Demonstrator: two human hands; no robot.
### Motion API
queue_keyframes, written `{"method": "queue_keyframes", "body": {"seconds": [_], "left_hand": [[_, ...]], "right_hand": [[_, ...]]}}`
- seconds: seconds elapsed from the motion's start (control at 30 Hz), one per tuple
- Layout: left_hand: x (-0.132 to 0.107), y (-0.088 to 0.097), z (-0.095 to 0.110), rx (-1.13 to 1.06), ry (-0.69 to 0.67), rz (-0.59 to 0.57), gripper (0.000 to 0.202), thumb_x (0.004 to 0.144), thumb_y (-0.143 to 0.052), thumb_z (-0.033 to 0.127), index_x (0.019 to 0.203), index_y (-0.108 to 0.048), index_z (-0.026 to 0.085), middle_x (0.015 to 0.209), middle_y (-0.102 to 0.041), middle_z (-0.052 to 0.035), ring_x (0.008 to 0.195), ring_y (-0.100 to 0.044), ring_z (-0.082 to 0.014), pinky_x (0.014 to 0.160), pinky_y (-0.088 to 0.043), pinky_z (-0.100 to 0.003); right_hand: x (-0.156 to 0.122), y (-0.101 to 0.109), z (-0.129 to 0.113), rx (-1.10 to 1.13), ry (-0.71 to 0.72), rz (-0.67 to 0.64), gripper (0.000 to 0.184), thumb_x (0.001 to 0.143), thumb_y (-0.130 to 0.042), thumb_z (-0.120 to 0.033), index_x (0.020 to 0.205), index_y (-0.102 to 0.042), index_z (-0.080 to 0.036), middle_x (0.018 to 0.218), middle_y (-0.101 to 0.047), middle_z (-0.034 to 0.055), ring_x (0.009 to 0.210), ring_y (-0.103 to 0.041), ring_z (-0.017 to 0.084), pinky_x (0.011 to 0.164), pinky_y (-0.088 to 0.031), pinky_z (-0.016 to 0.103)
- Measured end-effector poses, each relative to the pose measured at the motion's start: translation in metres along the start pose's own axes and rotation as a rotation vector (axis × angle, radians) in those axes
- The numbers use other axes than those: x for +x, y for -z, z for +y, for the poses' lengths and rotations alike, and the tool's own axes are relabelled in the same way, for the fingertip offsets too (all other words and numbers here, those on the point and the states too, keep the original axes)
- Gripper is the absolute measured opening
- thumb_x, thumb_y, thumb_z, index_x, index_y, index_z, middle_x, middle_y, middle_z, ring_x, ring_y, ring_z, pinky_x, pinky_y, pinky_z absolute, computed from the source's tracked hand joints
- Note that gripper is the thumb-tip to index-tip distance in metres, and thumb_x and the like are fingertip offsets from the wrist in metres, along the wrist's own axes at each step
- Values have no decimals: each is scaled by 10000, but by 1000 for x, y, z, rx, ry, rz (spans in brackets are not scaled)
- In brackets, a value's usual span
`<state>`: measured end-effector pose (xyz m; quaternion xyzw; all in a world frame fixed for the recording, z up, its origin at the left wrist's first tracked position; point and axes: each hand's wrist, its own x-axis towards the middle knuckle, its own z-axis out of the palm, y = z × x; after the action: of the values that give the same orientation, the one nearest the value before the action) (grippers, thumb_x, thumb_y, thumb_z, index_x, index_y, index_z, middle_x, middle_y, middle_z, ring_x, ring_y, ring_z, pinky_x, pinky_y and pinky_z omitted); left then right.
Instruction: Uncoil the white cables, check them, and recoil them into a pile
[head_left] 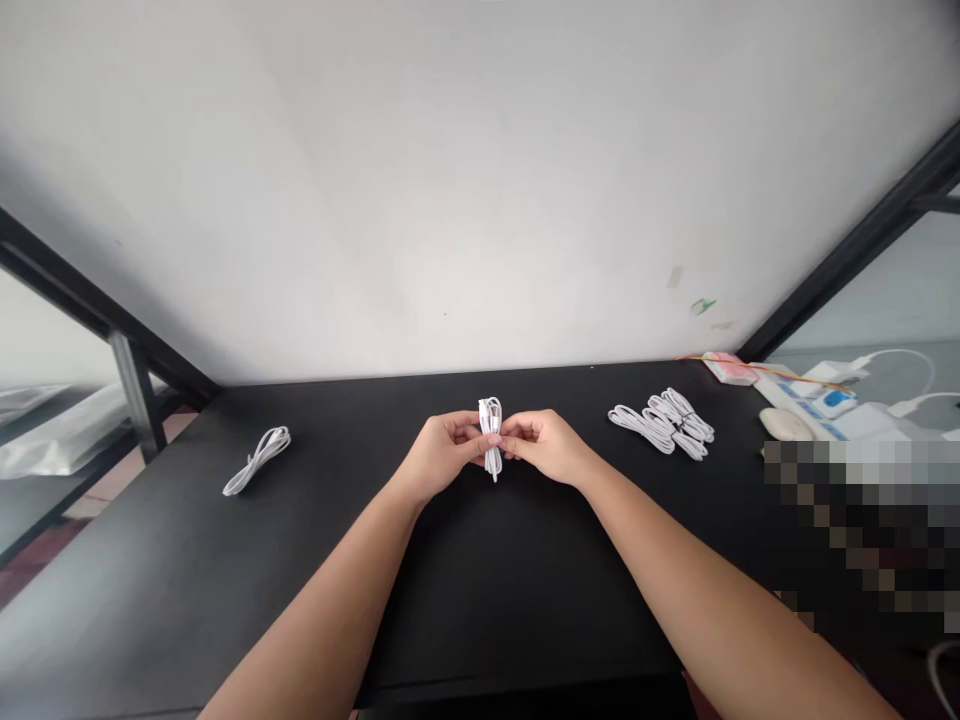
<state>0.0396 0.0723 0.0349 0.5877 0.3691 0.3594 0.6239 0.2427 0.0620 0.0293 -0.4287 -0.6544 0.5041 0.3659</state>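
Observation:
Between my two hands is a folded bundle of white cable (pixel 491 408), held upright a little above the black table (pixel 517 590). My left hand (pixel 448 450) pinches its middle from the left, the thumb lying across the front. From the other side my right hand (pixel 544 445) also has thumb and fingers closed on it. White connector ends show near the bundle's top. Off to the left lies another looped white cable (pixel 257 461). On the right, several coiled white cables (pixel 664 422) lie in an overlapping pile, with a dark band around part of it.
At the right edge stand a power strip (pixel 799 400) with white plugs, a pale rounded object (pixel 784 424) and a pink-and-white packet (pixel 729 368). A white wall (pixel 450 200) rises behind the table. Black metal bars (pixel 135 390) flank it. The lower right is pixelated.

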Motion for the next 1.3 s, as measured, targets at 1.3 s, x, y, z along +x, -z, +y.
{"method": "queue_keyframes", "body": {"seconds": [1.3], "left_hand": [[5,4,-10,-199,69,32,322,784,-824,364,966,-715,122,810,-698,-55,631,-620,-91,515,-477,-179]], "right_hand": [[0,1,3,-218,164,71,258,886,-690,-440,937,-774,-202,775,-727,32,665,-625,153,623,-479,292]]}}
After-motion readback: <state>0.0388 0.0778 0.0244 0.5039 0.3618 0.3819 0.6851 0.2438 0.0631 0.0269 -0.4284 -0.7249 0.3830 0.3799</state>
